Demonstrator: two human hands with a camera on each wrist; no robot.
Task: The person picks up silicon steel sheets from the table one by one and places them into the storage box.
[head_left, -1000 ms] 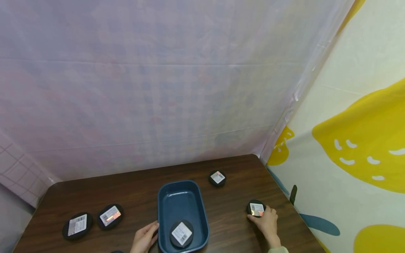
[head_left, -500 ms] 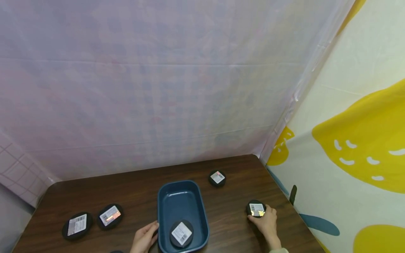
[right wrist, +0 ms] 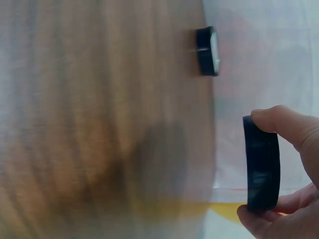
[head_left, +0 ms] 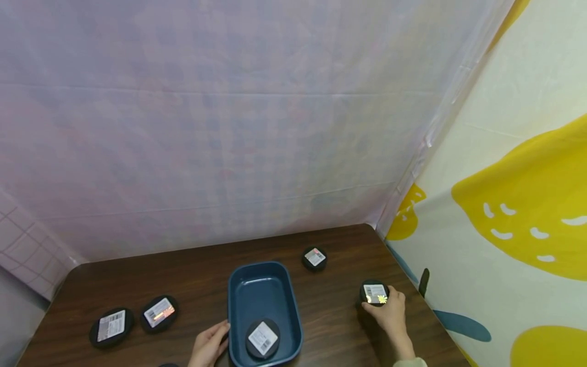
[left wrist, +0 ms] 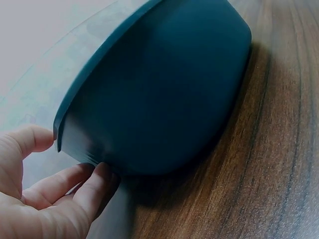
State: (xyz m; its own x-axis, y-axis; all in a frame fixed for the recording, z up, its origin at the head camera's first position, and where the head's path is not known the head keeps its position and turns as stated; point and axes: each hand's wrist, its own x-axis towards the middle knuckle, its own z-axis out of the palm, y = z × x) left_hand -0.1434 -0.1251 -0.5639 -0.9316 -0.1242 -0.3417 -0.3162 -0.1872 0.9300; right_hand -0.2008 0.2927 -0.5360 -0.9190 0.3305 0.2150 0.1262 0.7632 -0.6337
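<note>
My right hand (head_left: 389, 308) grips a black disc with a white barcode label (head_left: 375, 292) at the table's right side. In the right wrist view, thumb and fingers hold the disc (right wrist: 262, 164) by opposite edges, raised above the wood. My left hand (head_left: 211, 344) is at the left side of a deep blue rectangular dish (head_left: 259, 290). The left wrist view shows its thumb on the rim and its fingers against the outer wall of the dish (left wrist: 164, 89), pinching it. Inside the dish, near its front end, lies another labelled black disc (head_left: 263, 339).
Beyond the dish to the right sits a black disc (head_left: 314, 259). Two more, a left one (head_left: 111, 328) and its neighbour (head_left: 159, 314), lie on the left. Another dark edge (head_left: 168, 365) shows at the bottom. Curtains line the back and right of the brown table (head_left: 197, 275).
My right hand has lifted the black disc off the table and moved it slightly up and right in the head view. The left hand and the dish have stayed put.
</note>
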